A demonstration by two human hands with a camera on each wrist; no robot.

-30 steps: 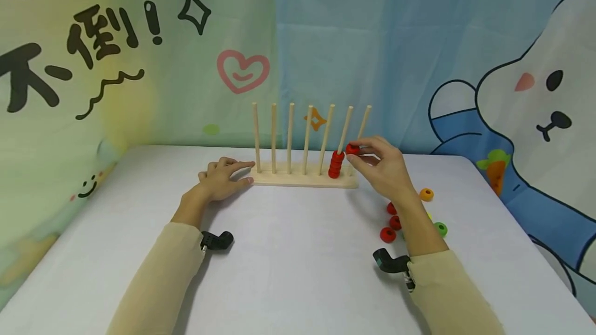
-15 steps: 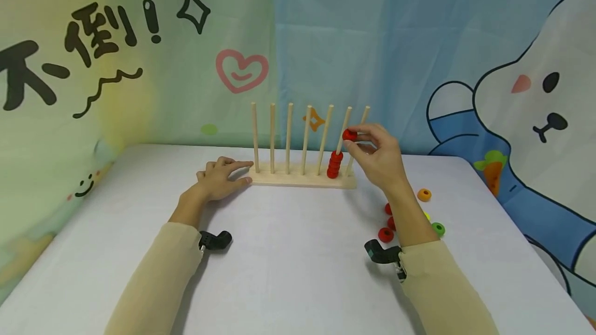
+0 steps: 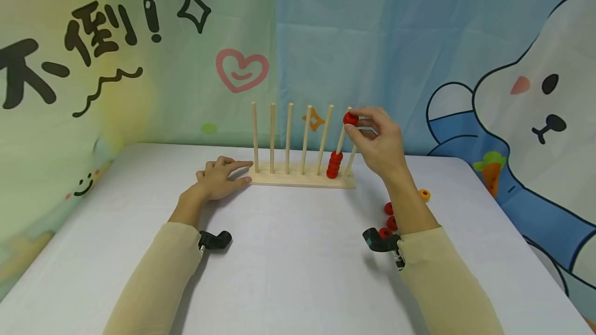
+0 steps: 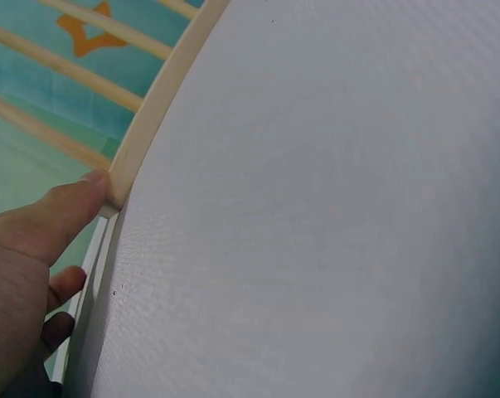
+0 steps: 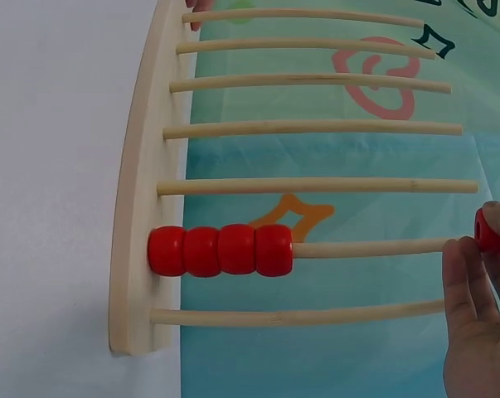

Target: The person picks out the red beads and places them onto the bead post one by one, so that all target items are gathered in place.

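Note:
A wooden peg rack (image 3: 298, 180) stands upright near the table's far edge, with several thin pegs rising from its base. Red beads (image 5: 220, 250) are stacked at the bottom of the second peg from the right. My right hand (image 3: 382, 141) pinches another red bead (image 3: 350, 118) between thumb and fingertips, right at that peg's top, overlapping it in the head view. At the rack's left end, my left hand (image 3: 219, 180) touches the base with an outstretched index finger and thumb. The left wrist view shows the thumb (image 4: 59, 217) against the base's corner.
Loose red beads (image 3: 392, 223) and an orange bead (image 3: 423, 195) lie on the white table (image 3: 288, 252), partly behind the right forearm. A printed cloth backdrop (image 3: 326, 40) hangs behind the table. Each wrist wears a small black camera (image 3: 216, 240).
My right hand has lifted the red bead from beside the stack up to the peg's top. The left hand has stayed at the rack's end.

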